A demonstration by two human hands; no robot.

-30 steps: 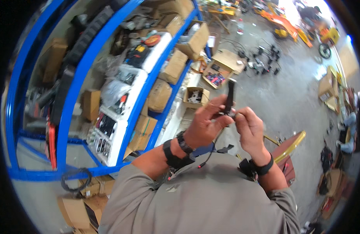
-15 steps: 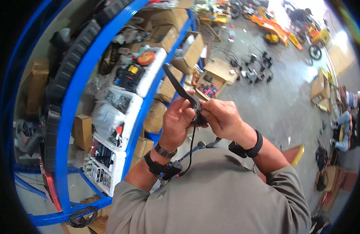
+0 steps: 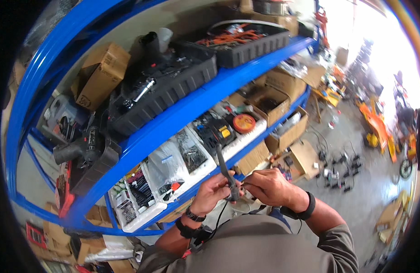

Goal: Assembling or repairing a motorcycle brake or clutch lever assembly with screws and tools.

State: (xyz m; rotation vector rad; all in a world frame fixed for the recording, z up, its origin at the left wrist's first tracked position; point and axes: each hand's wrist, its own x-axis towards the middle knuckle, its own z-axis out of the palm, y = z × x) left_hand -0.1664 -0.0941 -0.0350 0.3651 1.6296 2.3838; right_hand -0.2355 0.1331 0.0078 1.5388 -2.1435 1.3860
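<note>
A black brake lever point(image 3: 223, 164) is gripped at its clamp end by my left hand point(image 3: 209, 196), with the long curved blade pointing up and away. From that end a thin black cable point(image 3: 222, 214) runs down toward my left wrist. Just right of the clamp, my right hand point(image 3: 271, 187) is closed, thumb and forefinger pinched together. Whatever sits between those fingertips is too small to make out. Both hands are in the air before my chest, close to the edge of the shelf.
Blue shelving point(image 3: 198, 109) fills the left and middle. Its upper level bears black bins point(image 3: 173, 88) of tools; below are white foam trays point(image 3: 198, 170) of parts and a red-orange round container point(image 3: 243, 123). Cardboard boxes point(image 3: 301, 157) and black parts point(image 3: 339, 173) lie on the floor at right.
The view has swung left and up, so the upper shelf and its bins now show. My right fingers have drawn slightly away from the lever's clamp. My left hand keeps its hold.
</note>
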